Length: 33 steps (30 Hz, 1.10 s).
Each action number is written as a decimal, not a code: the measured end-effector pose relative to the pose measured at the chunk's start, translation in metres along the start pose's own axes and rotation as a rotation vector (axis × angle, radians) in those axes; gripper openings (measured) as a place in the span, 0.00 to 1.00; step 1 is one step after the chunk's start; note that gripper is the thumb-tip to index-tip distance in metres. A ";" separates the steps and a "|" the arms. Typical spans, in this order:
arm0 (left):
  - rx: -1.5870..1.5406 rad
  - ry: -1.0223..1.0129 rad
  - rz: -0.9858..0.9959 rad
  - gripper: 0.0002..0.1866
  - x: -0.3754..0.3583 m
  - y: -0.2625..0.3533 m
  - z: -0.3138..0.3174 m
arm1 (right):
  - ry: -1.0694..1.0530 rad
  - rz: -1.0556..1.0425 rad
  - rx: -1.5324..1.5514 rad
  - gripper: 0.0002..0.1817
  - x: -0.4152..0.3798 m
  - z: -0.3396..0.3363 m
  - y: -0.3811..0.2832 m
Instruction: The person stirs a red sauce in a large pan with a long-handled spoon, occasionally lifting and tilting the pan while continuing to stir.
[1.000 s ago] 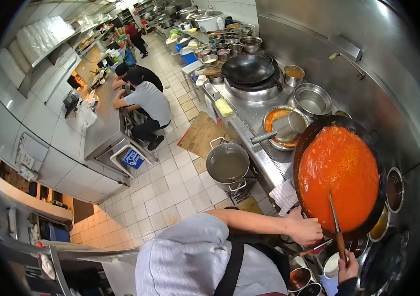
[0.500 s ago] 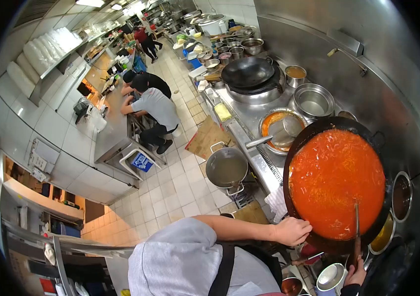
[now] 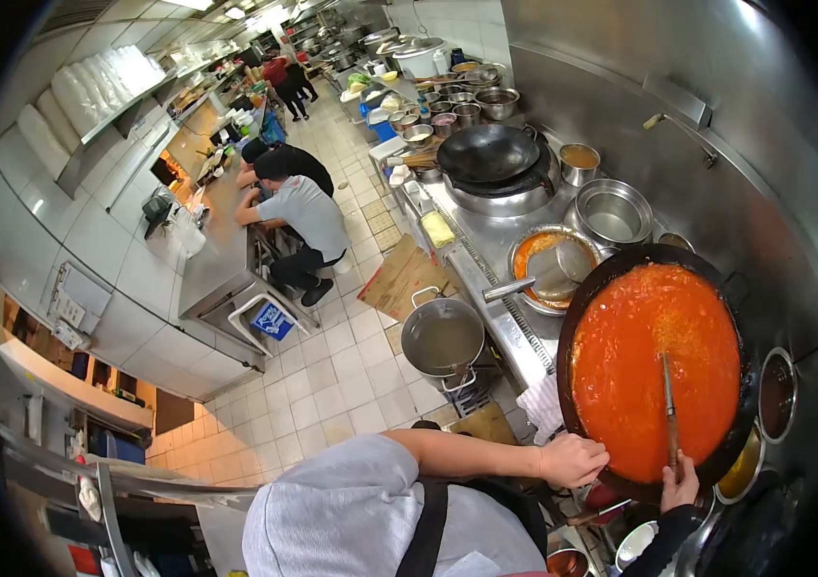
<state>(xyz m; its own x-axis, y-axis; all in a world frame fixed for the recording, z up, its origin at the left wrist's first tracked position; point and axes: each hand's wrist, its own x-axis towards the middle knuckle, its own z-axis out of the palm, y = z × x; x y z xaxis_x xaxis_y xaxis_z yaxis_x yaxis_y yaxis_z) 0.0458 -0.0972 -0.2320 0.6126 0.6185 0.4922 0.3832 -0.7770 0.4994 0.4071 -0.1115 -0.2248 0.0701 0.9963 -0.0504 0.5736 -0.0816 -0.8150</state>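
A big dark wok [image 3: 582, 288] is full of red-orange sauce [image 3: 635, 337]. At the wok's lower left rim is my left hand [image 3: 573, 460], its fingers curled closed; whatever they hold is hidden. My right hand [image 3: 681, 483] is wrapped round the wooden handle of a ladle [image 3: 670, 404], whose metal end dips into the middle of the sauce. Left of the wok, a strainer [image 3: 560, 270] rests across a pot [image 3: 526, 252] with orange liquid. A striped cloth [image 3: 540, 405] lies by the wok's left rim.
An empty black wok [image 3: 488, 152] sits on a burner farther up the counter. A large two-handled pot [image 3: 442, 337] stands low on the left, by some cardboard [image 3: 401, 276]. Bowls [image 3: 778, 392] line the wok's right side. Two people [image 3: 305, 216] lean over a far counter.
My right hand has moved up and slightly left with the ladle, which reaches farther up into the sauce. The view has shifted slightly. My left hand stays at the rim.
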 end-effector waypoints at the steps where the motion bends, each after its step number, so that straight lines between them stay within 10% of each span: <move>1: -0.011 0.010 0.017 0.10 0.000 -0.001 0.001 | 0.002 -0.001 0.054 0.24 -0.004 0.007 0.000; 15: -0.163 -0.120 0.086 0.15 -0.007 -0.013 0.000 | 0.150 0.301 0.086 0.29 -0.162 0.097 -0.168; 17: -0.189 -0.104 0.078 0.15 -0.007 -0.012 -0.001 | 0.136 0.353 0.215 0.42 -0.186 0.087 -0.201; 22: -0.244 -0.150 0.033 0.17 -0.006 -0.010 -0.001 | 0.475 -0.073 -0.027 0.39 -0.224 0.093 -0.240; 26: -0.215 -0.171 0.022 0.17 -0.006 -0.009 0.000 | 0.622 -0.239 0.049 0.02 -0.206 0.106 -0.191; 33: -0.134 -0.198 0.020 0.16 -0.005 -0.007 0.000 | 0.609 -0.478 0.321 0.07 -0.101 0.113 -0.189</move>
<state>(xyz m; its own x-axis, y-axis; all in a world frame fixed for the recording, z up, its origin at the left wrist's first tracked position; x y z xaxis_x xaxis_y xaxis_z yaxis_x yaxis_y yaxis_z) 0.0406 -0.0951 -0.2381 0.7479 0.5580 0.3595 0.2831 -0.7580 0.5876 0.1995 -0.1940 -0.1313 0.3601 0.7247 0.5875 0.3995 0.4492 -0.7991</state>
